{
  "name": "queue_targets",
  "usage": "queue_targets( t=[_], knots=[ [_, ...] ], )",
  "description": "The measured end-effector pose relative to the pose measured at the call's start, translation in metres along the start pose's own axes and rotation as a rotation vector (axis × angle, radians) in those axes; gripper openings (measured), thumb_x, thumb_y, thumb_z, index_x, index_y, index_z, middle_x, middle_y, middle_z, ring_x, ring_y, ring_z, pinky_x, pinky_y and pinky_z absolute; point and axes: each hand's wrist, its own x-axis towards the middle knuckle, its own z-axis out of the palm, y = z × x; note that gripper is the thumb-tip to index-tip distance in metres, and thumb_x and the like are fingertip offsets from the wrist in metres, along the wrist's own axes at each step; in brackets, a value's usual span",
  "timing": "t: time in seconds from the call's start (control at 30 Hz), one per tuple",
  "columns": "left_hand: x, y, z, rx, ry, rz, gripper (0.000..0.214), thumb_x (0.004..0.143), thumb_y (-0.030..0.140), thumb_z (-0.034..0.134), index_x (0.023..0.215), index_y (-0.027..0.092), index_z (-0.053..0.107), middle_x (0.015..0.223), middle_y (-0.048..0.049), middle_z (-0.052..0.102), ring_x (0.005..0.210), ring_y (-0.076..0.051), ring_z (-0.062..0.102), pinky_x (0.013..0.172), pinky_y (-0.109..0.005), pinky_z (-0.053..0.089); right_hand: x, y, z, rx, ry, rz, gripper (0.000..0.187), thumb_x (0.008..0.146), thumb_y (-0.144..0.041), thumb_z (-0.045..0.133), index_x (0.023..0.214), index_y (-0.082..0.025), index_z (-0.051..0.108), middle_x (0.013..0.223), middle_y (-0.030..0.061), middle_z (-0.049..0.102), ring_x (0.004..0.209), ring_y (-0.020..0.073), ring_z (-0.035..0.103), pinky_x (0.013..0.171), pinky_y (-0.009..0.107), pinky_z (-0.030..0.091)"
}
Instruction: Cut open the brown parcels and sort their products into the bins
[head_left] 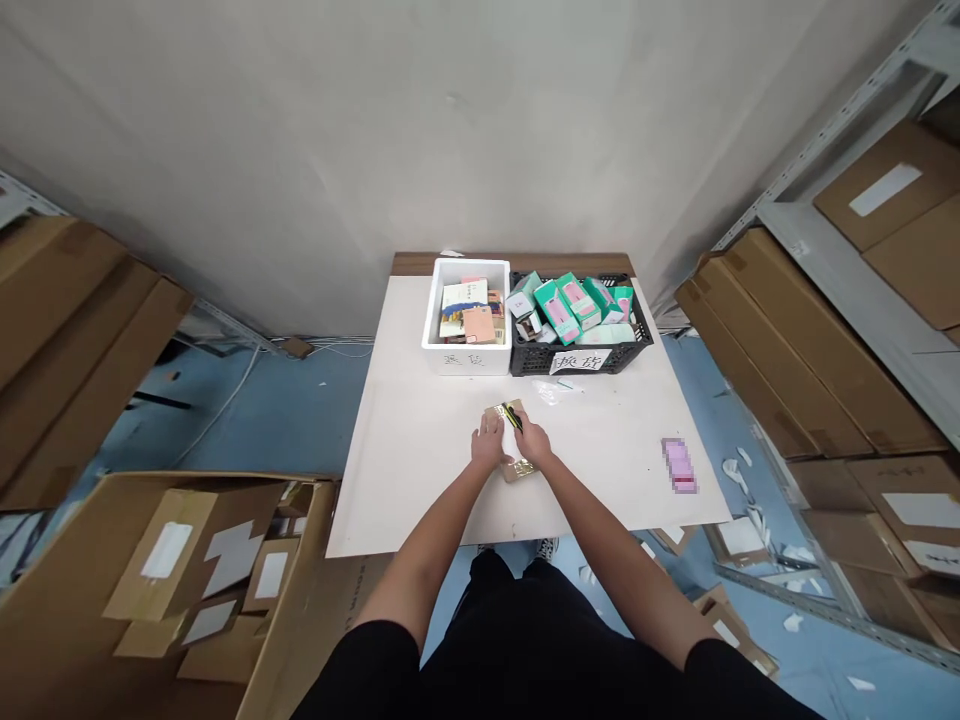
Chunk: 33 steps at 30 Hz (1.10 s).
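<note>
A small brown cardboard package (508, 440) lies on the white table (420, 470) in front of me. My left hand (487, 443) rests on its left side with the fingers curled, holding it down. My right hand (531, 438) is closed around a thin dark tool with a yellow-green stripe (512, 416), its tip on the top of the package.
At the table's far edge stand a white foam box (466, 352) of mixed items and a black crate (581, 358) of green and pink boxes. A pink object (679, 466) lies at the right. An open carton (180, 590) of parcels stands lower left; shelves with cartons flank both sides.
</note>
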Motion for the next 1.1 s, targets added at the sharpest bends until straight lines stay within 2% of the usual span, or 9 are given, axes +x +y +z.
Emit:
queue_targets(
  t=[0.1, 0.2, 0.43, 0.6, 0.73, 0.83, 1.0, 1.1],
  knots=[
    [0.0, -0.005, 0.001, -0.024, 0.031, 0.067, 0.126, 0.077, 0.066, 0.078, 0.171, 0.027, 0.004, 0.179, -0.0118, 0.001, 0.165, -0.035, -0.006, 0.13, -0.052, 0.021, 0.001, -0.015, 0.009, -0.108, -0.019, 0.076, 0.052, 0.108, -0.025, 0.043, 0.16, -0.027, 0.038, 0.124, 0.0105, 0.075, 0.108, 0.0255, 0.072, 0.087, 0.031, 0.048],
    [-0.001, -0.013, -0.001, -0.032, 0.01, 0.126, 0.125, 0.078, 0.063, 0.078, 0.171, 0.026, 0.005, 0.179, -0.0116, -0.001, 0.165, -0.034, -0.004, 0.129, -0.05, 0.024, 0.001, -0.025, 0.013, -0.191, -0.044, 0.101, 0.056, 0.107, -0.025, 0.043, 0.162, -0.027, 0.033, 0.124, 0.0118, 0.074, 0.11, 0.0266, 0.072, 0.087, 0.032, 0.048],
    [-0.003, -0.025, -0.01, -0.031, 0.01, 0.186, 0.124, 0.077, 0.053, 0.08, 0.171, 0.03, 0.003, 0.18, -0.0095, 0.005, 0.166, -0.033, -0.002, 0.128, -0.052, 0.025, -0.004, -0.037, 0.009, -0.292, -0.078, 0.157, 0.068, 0.098, -0.021, 0.063, 0.16, -0.028, 0.036, 0.121, 0.013, 0.074, 0.113, 0.0288, 0.072, 0.088, 0.033, 0.049],
    [-0.003, -0.023, -0.01, -0.042, 0.007, 0.183, 0.121, 0.076, 0.052, 0.08, 0.171, 0.032, 0.007, 0.18, -0.0076, 0.006, 0.166, -0.034, 0.0, 0.127, -0.054, 0.026, -0.02, -0.028, 0.009, -0.289, -0.113, 0.17, 0.074, 0.09, -0.023, 0.072, 0.156, -0.03, 0.04, 0.119, 0.0129, 0.075, 0.112, 0.0308, 0.072, 0.085, 0.032, 0.049],
    [-0.003, -0.021, -0.011, -0.034, 0.013, 0.164, 0.12, 0.077, 0.052, 0.08, 0.171, 0.033, 0.009, 0.18, -0.0072, 0.008, 0.165, -0.037, -0.002, 0.126, -0.056, 0.026, -0.037, -0.022, 0.006, -0.266, -0.128, 0.162, 0.069, 0.088, -0.03, 0.073, 0.151, -0.03, 0.046, 0.117, 0.0124, 0.075, 0.11, 0.0318, 0.071, 0.082, 0.033, 0.05],
    [-0.003, -0.021, -0.011, -0.02, 0.017, 0.136, 0.118, 0.077, 0.056, 0.078, 0.171, 0.033, 0.012, 0.18, -0.0066, 0.008, 0.164, -0.041, -0.004, 0.124, -0.058, 0.029, -0.061, -0.011, 0.003, -0.267, -0.169, 0.161, 0.063, 0.088, -0.027, 0.07, 0.148, -0.029, 0.05, 0.117, 0.0132, 0.074, 0.109, 0.0329, 0.071, 0.08, 0.034, 0.05],
    [0.0, -0.016, -0.013, 0.003, 0.011, 0.113, 0.118, 0.075, 0.059, 0.079, 0.171, 0.031, 0.016, 0.18, -0.0078, 0.009, 0.163, -0.046, -0.005, 0.125, -0.061, 0.025, -0.114, 0.017, 0.005, -0.304, -0.246, 0.189, 0.065, 0.088, -0.016, 0.062, 0.15, -0.029, 0.05, 0.113, 0.0159, 0.074, 0.101, 0.0347, 0.073, 0.074, 0.036, 0.049],
    [0.001, -0.013, -0.015, 0.017, 0.009, 0.099, 0.118, 0.074, 0.058, 0.08, 0.171, 0.029, 0.019, 0.18, -0.0098, 0.012, 0.163, -0.046, -0.006, 0.125, -0.061, 0.024, -0.125, 0.022, 0.003, -0.283, -0.255, 0.196, 0.063, 0.087, -0.015, 0.061, 0.149, -0.028, 0.051, 0.112, 0.0166, 0.074, 0.097, 0.0348, 0.073, 0.071, 0.035, 0.048]
  ],
)
